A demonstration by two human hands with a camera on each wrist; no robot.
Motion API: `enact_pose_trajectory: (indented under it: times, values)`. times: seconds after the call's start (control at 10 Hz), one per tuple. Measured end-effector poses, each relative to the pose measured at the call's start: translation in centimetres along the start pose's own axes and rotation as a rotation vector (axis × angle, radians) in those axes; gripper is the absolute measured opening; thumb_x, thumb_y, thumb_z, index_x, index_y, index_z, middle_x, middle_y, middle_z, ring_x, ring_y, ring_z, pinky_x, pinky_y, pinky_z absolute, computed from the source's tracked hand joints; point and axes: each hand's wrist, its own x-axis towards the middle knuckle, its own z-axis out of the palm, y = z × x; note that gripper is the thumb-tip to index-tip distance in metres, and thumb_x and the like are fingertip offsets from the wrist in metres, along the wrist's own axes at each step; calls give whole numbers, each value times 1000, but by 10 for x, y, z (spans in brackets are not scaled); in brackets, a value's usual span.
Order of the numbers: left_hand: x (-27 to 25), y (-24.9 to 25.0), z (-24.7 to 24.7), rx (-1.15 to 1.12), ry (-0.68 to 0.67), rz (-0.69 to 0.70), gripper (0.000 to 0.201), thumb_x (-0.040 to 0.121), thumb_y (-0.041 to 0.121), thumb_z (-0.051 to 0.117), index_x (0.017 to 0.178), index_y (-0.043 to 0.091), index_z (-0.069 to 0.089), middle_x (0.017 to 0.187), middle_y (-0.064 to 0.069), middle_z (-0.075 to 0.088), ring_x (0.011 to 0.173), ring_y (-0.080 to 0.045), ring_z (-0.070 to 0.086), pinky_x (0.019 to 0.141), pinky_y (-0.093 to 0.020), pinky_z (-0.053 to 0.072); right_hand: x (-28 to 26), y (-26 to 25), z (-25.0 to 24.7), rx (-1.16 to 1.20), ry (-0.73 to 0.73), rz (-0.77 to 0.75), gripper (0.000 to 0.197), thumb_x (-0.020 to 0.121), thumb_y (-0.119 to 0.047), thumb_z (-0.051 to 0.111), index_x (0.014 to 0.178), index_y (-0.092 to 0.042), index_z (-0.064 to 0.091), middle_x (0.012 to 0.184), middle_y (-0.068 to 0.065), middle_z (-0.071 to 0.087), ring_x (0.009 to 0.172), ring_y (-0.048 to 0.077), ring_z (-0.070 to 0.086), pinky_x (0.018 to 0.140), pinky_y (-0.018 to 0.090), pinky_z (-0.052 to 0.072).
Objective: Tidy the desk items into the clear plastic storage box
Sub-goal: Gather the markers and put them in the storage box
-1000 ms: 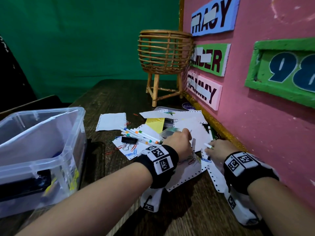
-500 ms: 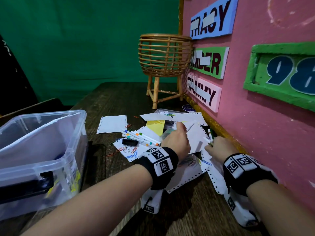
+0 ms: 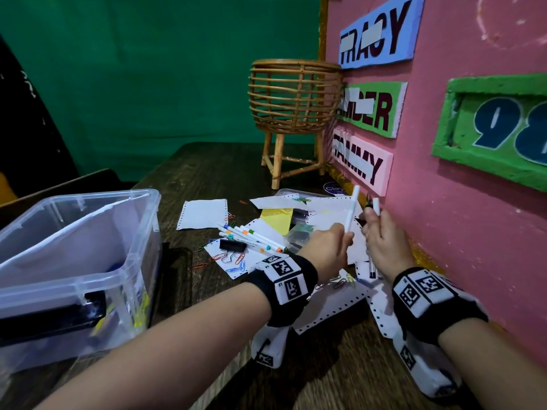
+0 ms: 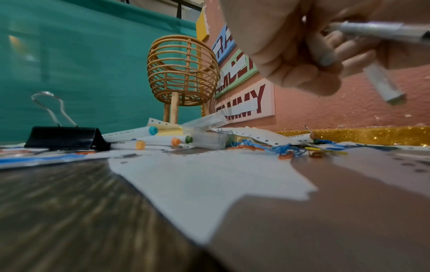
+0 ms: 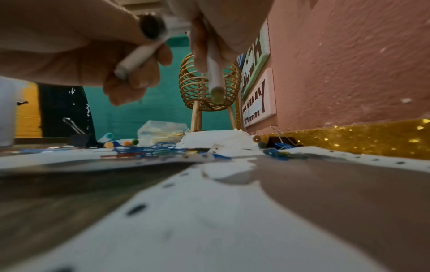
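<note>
The left hand (image 3: pixel 330 247) gripped one pen (image 3: pixel 351 212); the right hand (image 3: pixel 384 244) clutched several. Bunching them first would probably ease the carry to the box (image 3: pixel 88 255).

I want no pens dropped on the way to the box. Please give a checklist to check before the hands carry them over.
1. Left hand grip on the white marker: ok.
2. Right hand grip on its pens: ok; their number, cannot tell.
3. Clear plastic storage box open on top: ok.
4. Room inside the box: ok.
5. Markers left on the papers: not ok, not yet collected.
</note>
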Motion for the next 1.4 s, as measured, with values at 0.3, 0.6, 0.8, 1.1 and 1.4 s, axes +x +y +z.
enact_pose_trajectory:
  times: [0.3, 0.6, 0.8, 1.1, 1.4]
  values:
    - [-3, -3, -4, 556, -139, 74, 47, 99, 40, 28, 112, 4, 54, 112, -20, 62, 105, -34, 58, 83, -39, 44, -6, -7, -1, -164, -70, 1, 31, 94, -27, 49, 69, -9, 44, 56, -2, 43, 51, 6, 40, 44, 17, 27]
    - [28, -74, -38, 711, -153, -511, 42, 94, 27, 43, 130, 5, 44, 135, -17, 44, 127, -32, 41, 100, -41, 41, -2, 2, 1, -145, -78, 54, 27, 98, -23, 37, 80, -6, 47, 64, 7, 55, 56, 23, 55, 50, 23, 37]
    - [48, -116, -16, 604, -247, -682, 58, 74, 46, 51, 116, 7, 55, 125, -22, 48, 116, -38, 51, 92, -49, 47, -1, 3, 3, -170, -97, 14, 31, 97, -30, 42, 108, -4, 53, 84, 13, 61, 70, 25, 57, 63, 32, 48]
    - [27, -88, -39, 654, -174, -739, 36, 96, 13, 45, 130, 1, 46, 137, -14, 45, 126, -25, 48, 100, -30, 42, -12, -10, -4, -231, -171, -40, 24, 94, -32, 49, 82, -13, 56, 59, -4, 45, 52, 6, 42, 47, 22, 30]
    - [-12, -64, -47, 514, -262, -657, 36, 97, 13, 43, 129, -1, 50, 135, -14, 53, 125, -24, 50, 98, -26, 40, -24, -18, -2, -207, -231, -73, 34, 93, -33, 49, 68, -11, 51, 54, 1, 48, 49, 16, 45, 47, 22, 31]
